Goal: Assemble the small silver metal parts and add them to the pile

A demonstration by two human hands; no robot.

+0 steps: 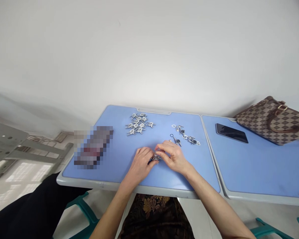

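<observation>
The surface (119,156) has a smooth blue top with a soft sheen and a pale, plastic-looking rim. The small parts (139,124) piled on it look like shiny silver metal; some of the loose pieces (181,131) have glossy black centres. The smartphone (231,132) shows a glossy, glass-like face. The checked handbag (274,121) looks leathery, with smooth brown handles (272,124) and gold-toned metal fittings (282,107). The green stools (86,212) look like smooth plastic.

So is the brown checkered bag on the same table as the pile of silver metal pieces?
No, the checkered bag sits on the right-hand table, across the gap from the silver pieces.
</observation>
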